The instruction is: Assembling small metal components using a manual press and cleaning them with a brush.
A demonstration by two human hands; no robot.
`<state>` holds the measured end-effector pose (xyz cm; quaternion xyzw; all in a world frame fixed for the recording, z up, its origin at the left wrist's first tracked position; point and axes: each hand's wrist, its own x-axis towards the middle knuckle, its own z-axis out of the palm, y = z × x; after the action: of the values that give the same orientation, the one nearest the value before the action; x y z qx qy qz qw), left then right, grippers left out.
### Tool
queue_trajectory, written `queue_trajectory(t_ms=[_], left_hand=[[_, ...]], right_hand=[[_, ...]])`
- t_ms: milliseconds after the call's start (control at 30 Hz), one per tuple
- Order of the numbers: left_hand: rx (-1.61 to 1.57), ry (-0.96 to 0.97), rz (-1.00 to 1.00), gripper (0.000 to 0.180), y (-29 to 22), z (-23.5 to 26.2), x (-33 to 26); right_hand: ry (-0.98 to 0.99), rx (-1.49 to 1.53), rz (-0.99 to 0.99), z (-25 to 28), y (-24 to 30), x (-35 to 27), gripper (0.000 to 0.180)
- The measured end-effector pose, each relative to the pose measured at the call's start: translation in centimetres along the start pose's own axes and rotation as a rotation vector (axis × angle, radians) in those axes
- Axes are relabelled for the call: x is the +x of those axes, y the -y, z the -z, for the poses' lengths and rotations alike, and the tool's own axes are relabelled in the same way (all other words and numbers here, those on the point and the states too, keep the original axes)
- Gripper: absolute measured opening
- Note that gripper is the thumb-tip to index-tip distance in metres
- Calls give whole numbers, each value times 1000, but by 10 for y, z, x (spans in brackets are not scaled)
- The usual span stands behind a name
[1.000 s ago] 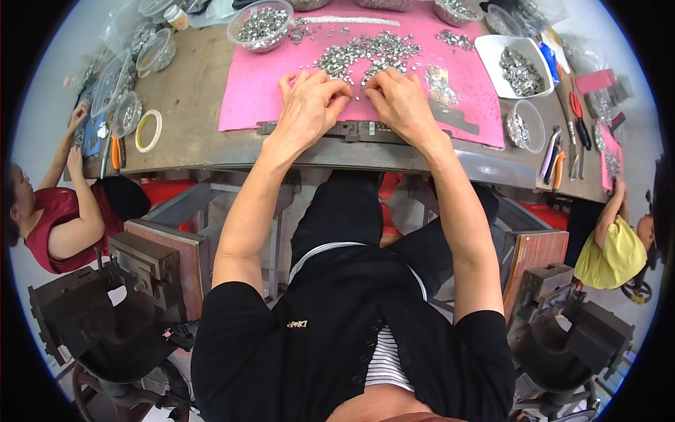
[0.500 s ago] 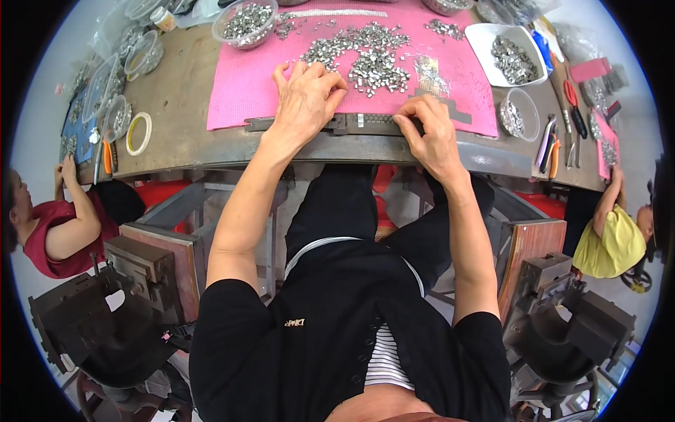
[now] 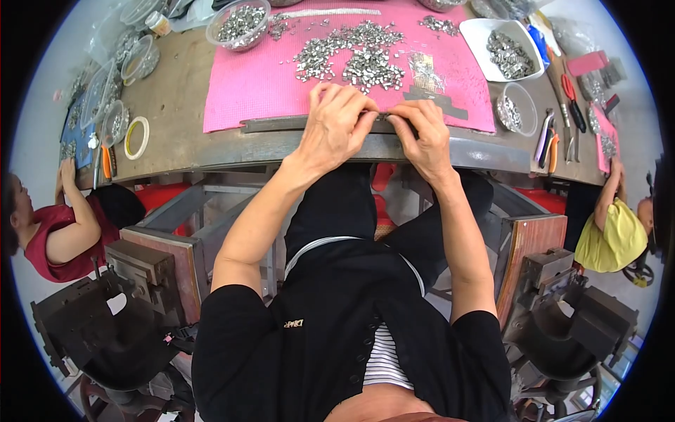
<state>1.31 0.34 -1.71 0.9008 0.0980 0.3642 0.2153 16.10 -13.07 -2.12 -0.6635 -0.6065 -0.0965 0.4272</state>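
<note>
A long dark metal bar (image 3: 275,124) lies along the front edge of the pink mat, its top notched in the short stretch showing between my hands. My left hand (image 3: 336,125) is closed over its middle, fingers behind and thumb in front. Just to the right, my right hand (image 3: 425,135) grips the bar the same way, its fingertips close to the left thumb. Any small piece under the fingers is hidden. Beyond my hands, a pile of small shiny metal pieces (image 3: 373,68) is spread on the pink mat (image 3: 242,84).
A round tub (image 3: 239,43) of metal parts stands at the mat's far left, a white tray (image 3: 470,32) at its right. Flat dark metal plates (image 3: 450,107) and thin pins (image 3: 424,68) lie right of the pile. Pliers (image 3: 553,151) and a tape roll (image 3: 145,133) flank the mat. Co-workers sit at both sides.
My left hand has moved right along the bar, up close to my right hand, and its fingers have closed. The bar seems tipped, and its slotted middle is now mostly covered.
</note>
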Motion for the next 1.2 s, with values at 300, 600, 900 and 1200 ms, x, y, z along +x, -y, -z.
queue_trajectory(t_ms=[300, 600, 900, 1200], left_hand=[[59, 17, -23, 11, -5, -14, 1], [105, -68, 17, 19, -13, -17, -6], [-12, -345, 43, 23, -6, -11, -31], [-69, -359, 87, 23, -6, -11, -32]], right_hand=[[-160, 36, -165, 5, -4, -5, 13], [-147, -5, -78, -5, -4, 20, 12], [94, -113, 77, -68, -7, 69, 6], [124, -208, 28, -90, -13, 75, 8]])
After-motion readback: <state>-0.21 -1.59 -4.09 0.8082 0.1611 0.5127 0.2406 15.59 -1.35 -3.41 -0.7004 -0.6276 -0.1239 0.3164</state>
